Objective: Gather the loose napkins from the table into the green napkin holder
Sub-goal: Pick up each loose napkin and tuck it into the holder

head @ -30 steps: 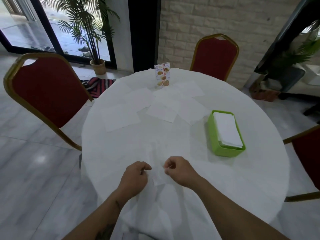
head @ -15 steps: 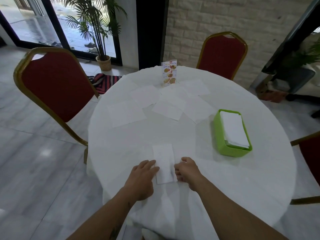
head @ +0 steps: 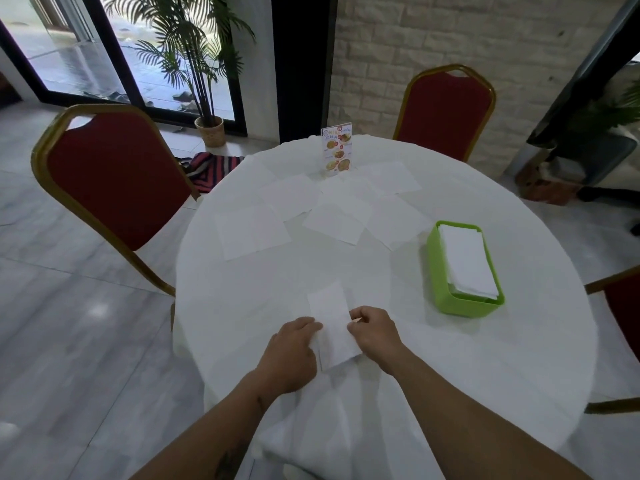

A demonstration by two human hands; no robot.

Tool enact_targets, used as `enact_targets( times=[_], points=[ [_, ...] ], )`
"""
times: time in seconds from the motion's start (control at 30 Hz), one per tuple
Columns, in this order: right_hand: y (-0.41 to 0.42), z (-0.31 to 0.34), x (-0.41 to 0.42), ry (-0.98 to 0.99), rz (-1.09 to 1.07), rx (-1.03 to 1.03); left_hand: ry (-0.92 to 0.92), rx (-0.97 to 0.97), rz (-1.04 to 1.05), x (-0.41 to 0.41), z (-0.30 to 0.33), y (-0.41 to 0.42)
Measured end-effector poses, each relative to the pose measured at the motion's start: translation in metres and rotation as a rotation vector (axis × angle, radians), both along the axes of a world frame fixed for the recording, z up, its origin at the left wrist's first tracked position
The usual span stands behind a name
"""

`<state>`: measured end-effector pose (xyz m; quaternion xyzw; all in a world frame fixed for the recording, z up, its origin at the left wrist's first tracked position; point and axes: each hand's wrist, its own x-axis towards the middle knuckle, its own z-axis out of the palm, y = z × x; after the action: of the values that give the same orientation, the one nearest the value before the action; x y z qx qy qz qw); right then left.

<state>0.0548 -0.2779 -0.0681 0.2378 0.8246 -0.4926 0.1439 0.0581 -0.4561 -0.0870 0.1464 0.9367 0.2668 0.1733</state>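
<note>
Curled now where it lay flat, your left hand [head: 294,351] grips the left edge of the folded napkin [head: 330,317] lying near you on the table [head: 242,306], your right hand [head: 374,332] pinching the right; lift both sides evenly, fold kept flat, toward the green napkin holder [head: 436,271].

folded napkin [head: 329,318] flat, near side | loose napkins [head: 337,220] spread far side | green holder [head: 464,306] right, holds stack

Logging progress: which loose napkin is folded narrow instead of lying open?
The narrow napkin between the left hand and right hand; the other napkins lie open farther away.
</note>
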Motion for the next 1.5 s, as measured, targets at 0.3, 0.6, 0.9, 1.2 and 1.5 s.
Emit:
enact_targets(
  times=[0.3,0.6,0.9,1.2,1.5],
  points=[
    [0.083,0.066,-0.021,0.328,0.042,0.182,0.114,0.174,-0.018,-0.033,0.044,0.075],
    [0.204,0.081,-0.046,0.246,-0.254,0.183,0.241,-0.062,-0.275,-0.042,0.075,0.150],
    [0.244,0.053,-0.051,0.092,-0.297,0.207,0.142,-0.218,-0.302,-0.033,0.061,0.184],
    [0.255,0.053,-0.044,0.088,-0.227,0.312,0.216,-0.124,-0.245,-0.040,0.072,0.242],
    [0.261,0.042,-0.031,0.150,0.553,0.811,0.159,-0.328,-0.352,-0.046,0.072,0.278]
  ],
)
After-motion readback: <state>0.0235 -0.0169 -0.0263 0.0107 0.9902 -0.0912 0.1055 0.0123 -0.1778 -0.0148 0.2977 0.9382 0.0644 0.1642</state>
